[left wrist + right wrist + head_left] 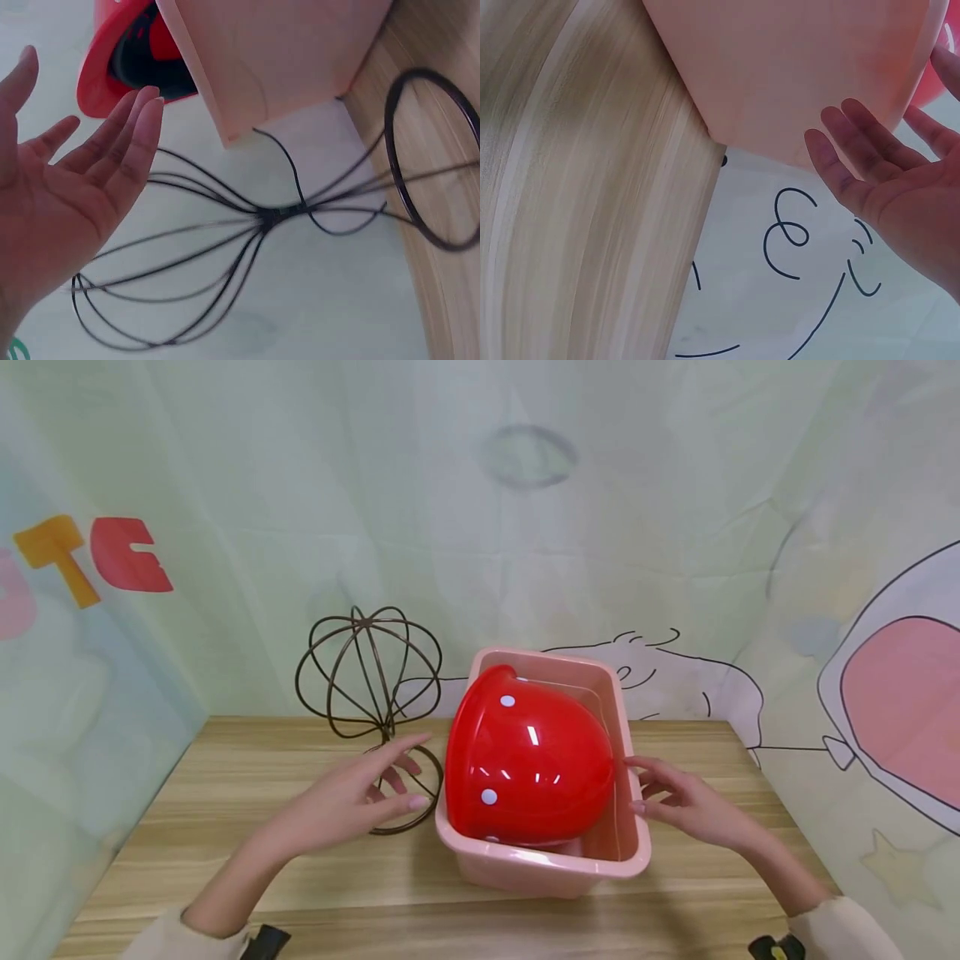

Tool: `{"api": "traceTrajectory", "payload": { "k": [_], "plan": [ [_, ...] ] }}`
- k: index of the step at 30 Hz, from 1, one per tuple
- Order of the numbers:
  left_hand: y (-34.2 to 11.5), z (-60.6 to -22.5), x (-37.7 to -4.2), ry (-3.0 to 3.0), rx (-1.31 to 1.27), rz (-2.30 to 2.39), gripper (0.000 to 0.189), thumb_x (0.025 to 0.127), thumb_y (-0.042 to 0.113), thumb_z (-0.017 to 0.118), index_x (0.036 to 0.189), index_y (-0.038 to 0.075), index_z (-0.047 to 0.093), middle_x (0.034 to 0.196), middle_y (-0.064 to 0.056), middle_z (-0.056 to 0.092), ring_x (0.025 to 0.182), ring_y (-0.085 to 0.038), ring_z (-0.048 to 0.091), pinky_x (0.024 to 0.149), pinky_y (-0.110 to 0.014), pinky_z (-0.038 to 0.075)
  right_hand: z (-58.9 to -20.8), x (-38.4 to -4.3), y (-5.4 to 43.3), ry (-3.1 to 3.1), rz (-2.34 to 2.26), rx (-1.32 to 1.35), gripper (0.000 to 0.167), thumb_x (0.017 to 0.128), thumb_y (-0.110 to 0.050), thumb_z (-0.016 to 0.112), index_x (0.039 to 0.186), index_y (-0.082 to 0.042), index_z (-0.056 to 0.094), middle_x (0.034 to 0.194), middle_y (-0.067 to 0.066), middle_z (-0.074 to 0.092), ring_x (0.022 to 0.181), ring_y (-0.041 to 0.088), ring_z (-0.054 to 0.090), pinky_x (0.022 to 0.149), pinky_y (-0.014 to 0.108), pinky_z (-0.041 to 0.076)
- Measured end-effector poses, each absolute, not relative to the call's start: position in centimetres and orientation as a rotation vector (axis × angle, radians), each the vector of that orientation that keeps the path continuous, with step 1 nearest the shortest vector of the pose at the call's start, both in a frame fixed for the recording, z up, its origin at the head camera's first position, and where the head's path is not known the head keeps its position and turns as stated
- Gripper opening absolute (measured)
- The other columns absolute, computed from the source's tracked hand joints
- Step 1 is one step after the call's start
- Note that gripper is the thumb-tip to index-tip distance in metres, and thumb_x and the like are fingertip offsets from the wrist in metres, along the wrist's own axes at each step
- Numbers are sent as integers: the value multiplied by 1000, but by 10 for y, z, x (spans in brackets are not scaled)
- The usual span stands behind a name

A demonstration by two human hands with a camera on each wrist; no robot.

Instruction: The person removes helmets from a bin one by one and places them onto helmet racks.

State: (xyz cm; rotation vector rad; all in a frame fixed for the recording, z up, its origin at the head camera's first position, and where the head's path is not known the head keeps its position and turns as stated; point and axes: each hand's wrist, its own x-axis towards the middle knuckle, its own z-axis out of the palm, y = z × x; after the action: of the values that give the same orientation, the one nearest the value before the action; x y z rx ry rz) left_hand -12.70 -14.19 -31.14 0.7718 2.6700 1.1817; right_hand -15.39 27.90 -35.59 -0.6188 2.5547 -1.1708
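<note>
A glossy red safety helmet [536, 760] with white dots lies on its side in a pink plastic bin [543, 864], its open side facing left. Dark padding shows inside the helmet [94, 86] in the left wrist view. My left hand [356, 793] hovers left of the bin, fingers spread and holding nothing. Behind it stands a dark wire hat stand [365, 623] with a round cage top and a ring base. At the bin's right rim is my right hand [686, 802], fingertips at or very near the edge; its fingers look loosely extended in the right wrist view.
Bin and stand are on a wood-grain table [330, 893]. A pale printed curtain [450, 527] hangs right behind the table's back edge and along both sides. The stand's ring base lies close to the bin's left side.
</note>
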Motion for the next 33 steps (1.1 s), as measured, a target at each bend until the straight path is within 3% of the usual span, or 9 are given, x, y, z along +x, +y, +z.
{"api": "traceTrajectory", "payload": {
  "k": [11, 19, 33],
  "plan": [
    [-100, -314, -151, 2636, 748, 1416, 63, 83, 27, 67, 138, 18, 36, 106, -1, 55, 88, -17, 56, 67, -26, 52, -359, -155, 279, 2533, -1180, -570, 59, 87, -23, 63, 137, -8, 36, 109, 11, 55, 99, 29, 53, 74, 26, 51],
    [-84, -309, -161, 2548, 636, 1482, 64, 81, 25, 69, 136, 17, 36, 121, -7, 50, 101, -24, 56, 67, -33, 55, -359, -155, 278, 2528, -1196, -582, 60, 87, -23, 63, 138, -8, 35, 111, 13, 55, 100, 31, 53, 74, 27, 52],
    [-61, -313, -172, 2641, 507, 1475, 54, 80, 21, 71, 126, 17, 42, 117, -7, 51, 96, -24, 58, 62, -34, 55, -358, -152, 279, 2532, -1218, -556, 59, 86, -22, 63, 137, -8, 37, 117, 16, 51, 103, 32, 52, 74, 28, 53]
  ]
}}
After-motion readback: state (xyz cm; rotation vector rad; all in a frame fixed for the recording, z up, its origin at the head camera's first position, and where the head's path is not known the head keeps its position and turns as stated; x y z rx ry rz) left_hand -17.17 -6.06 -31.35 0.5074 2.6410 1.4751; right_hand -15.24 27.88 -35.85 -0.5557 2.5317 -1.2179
